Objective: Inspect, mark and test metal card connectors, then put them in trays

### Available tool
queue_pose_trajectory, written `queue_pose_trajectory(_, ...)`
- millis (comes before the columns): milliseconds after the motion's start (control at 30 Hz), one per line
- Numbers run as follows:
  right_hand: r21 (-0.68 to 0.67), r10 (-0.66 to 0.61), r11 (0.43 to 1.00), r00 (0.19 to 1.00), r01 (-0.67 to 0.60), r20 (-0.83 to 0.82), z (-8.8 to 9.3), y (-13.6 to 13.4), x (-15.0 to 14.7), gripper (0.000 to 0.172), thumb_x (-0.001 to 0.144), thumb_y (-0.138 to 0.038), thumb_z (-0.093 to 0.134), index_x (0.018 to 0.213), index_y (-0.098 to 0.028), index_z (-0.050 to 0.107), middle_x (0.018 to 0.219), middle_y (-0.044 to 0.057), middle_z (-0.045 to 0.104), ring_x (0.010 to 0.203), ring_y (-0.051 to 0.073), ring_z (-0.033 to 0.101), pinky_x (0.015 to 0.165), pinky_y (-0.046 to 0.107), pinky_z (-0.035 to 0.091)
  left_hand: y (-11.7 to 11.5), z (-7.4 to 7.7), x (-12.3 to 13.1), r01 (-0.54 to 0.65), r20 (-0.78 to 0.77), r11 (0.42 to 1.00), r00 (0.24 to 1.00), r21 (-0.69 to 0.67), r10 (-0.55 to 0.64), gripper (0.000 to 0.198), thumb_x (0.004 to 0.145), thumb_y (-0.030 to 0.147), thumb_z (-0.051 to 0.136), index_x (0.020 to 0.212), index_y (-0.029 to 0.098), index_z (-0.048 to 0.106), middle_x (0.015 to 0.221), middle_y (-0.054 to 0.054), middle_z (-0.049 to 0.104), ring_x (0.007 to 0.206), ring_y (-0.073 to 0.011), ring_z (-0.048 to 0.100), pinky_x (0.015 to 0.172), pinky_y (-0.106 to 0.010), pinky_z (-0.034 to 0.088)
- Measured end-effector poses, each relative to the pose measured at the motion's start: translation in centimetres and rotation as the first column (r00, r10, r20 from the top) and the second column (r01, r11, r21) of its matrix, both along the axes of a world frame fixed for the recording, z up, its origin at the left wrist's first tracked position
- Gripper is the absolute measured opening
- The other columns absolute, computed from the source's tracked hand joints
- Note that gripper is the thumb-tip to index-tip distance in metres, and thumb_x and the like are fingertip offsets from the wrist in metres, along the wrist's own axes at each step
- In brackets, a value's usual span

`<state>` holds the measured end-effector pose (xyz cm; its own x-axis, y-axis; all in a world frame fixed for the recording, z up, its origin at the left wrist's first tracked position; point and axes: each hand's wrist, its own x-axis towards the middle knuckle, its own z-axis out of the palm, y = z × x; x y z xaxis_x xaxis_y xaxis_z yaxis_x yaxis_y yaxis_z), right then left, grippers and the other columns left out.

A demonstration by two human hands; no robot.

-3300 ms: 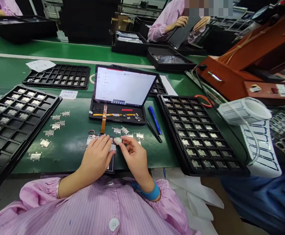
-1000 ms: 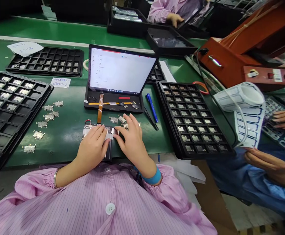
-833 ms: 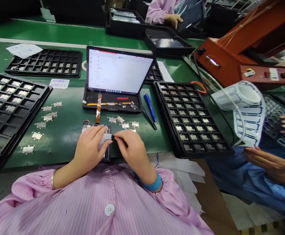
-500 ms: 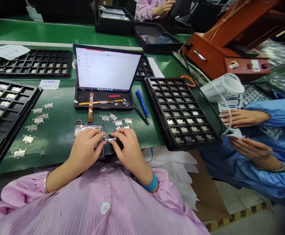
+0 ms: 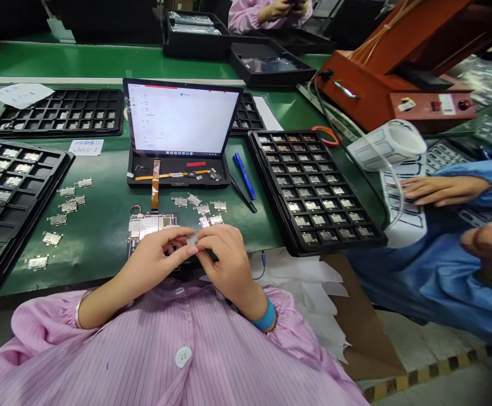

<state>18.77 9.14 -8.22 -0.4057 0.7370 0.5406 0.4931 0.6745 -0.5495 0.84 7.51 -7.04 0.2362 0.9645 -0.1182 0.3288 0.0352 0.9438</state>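
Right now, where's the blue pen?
In the head view, the blue pen lies on the green table beyond the right hand, between the thin black tool on its left and the black tray of parts on its right.

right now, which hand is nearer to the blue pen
Right: the right hand is on the near side of the blue pen, slightly to its left; the left hand is farther left.

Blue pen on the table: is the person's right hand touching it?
Apart. The head view shows it: a strip of the green table lies between the right hand and the blue pen's lower end.
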Motion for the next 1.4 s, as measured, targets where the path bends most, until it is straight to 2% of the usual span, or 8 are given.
queue_pose_trajectory(200,-0.185,-0.030,0.983,0.981,-0.006,-0.193,0.8,-0.4,0.3,0.030,0.085,-0.017,0.061,0.114,-0.023,0.056,0.110,0.008,0.064,0.102,0.024,0.060,0.088,0.041,0.048,0.0,0.5,-0.2,-0.095,0.357,0.974,0.919,-0.207,0.166,0.024,0.078,0.031,0.075,0.101,0.024,0.072,0.082,0.001,0.073,0.075,-0.0120,0.068,0.072,-0.023,0.057)
queue_pose_trajectory(367,-0.532,-0.043,0.842,0.971,-0.091,-0.234,0.8,-0.4,0.3,0.004,0.088,-0.025,0.064,0.085,-0.022,0.064,0.074,-0.001,0.065,0.066,0.015,0.058,0.061,0.029,0.044,-1.0,0.8,0.1,-0.132,0.161,0.991,0.978,-0.013,0.133,0.013,0.083,0.026,0.068,0.094,0.027,0.075,0.094,0.001,0.076,0.086,-0.0124,0.070,0.080,-0.022,0.056)
queue_pose_trajectory(600,-0.530,-0.200,0.847,0.939,0.023,-0.280,0.9,-0.1,1.6,0.013,0.091,-0.026,0.059,0.078,-0.021,0.059,0.080,0.001,0.065,0.070,0.014,0.059,0.061,0.027,0.047,-1.4,0.6,-1.0,-0.337,0.028,0.934,0.941,0.119,0.337,0.011,0.084,0.031,0.068,0.091,0.026,0.075,0.095,0.001,0.076,0.083,-0.0137,0.071,0.075,-0.022,0.058)
queue_pose_trajectory(800,-0.717,-0.197,0.565,0.776,-0.410,-0.599,1.0,-0.9,0.1,0.021,0.092,-0.041,0.061,0.088,-0.021,0.054,0.111,0.006,0.066,0.085,0.016,0.072,0.063,0.027,0.061,-1.4,-0.6,-0.2,-0.153,-0.005,0.987,0.988,0.051,0.153,0.040,0.092,0.025,0.055,0.132,0.026,0.053,0.101,-0.001,0.076,0.092,-0.0166,0.073,0.085,-0.029,0.058)
queue_pose_trajectory(933,-0.714,-0.300,0.636,0.758,-0.294,-0.579,0.2,0.1,0.4,0.024,0.090,-0.043,0.063,0.087,-0.021,0.055,0.100,0.005,0.069,0.088,0.018,0.073,0.070,0.031,0.063,-1.9,-1.0,-0.9,-0.128,-0.121,0.986,0.983,0.105,0.140,0.053,0.093,0.029,0.052,0.145,0.026,0.037,0.130,-0.008,0.065,0.108,-0.0211,0.068,0.081,-0.032,0.059)
queue_pose_trajectory(1067,-0.565,-0.502,0.809,0.692,0.162,-0.519,-1.0,2.5,3.5,0.025,0.084,-0.042,0.070,0.087,-0.019,0.060,0.104,0.009,0.068,0.092,0.020,0.070,0.073,0.034,0.062,-2.7,-0.6,-4.1,-0.239,-0.320,0.911,0.881,0.336,0.349,0.052,0.092,0.034,0.057,0.141,0.026,0.045,0.139,-0.007,0.058,0.120,-0.0248,0.060,0.098,-0.040,0.051)
queue_pose_trajectory(1267,-0.698,-0.693,0.653,0.604,0.294,-0.394,-3.2,6.0,7.2,0.027,0.068,-0.038,0.085,0.076,-0.020,0.066,0.093,0.013,0.071,0.086,0.023,0.070,0.059,0.034,0.056,-3.2,1.9,-12.6,-0.470,-0.564,0.809,0.583,0.353,0.585,0.035,0.091,0.037,0.055,0.120,0.019,0.064,0.119,-0.010,0.069,0.100,-0.0257,0.066,0.088,-0.038,0.051)
queue_pose_trajectory(1400,-0.710,-0.702,0.619,0.642,0.335,-0.309,-3.3,5.8,7.4,0.028,0.065,-0.045,0.086,0.074,-0.023,0.070,0.098,0.015,0.073,0.077,0.022,0.068,0.054,0.038,0.048,-4.8,3.8,-18.0,-0.523,-0.780,0.825,0.417,0.215,0.467,0.032,0.084,0.034,0.059,0.111,0.019,0.067,0.094,-0.008,0.070,0.080,-0.0239,0.065,0.070,-0.034,0.047)
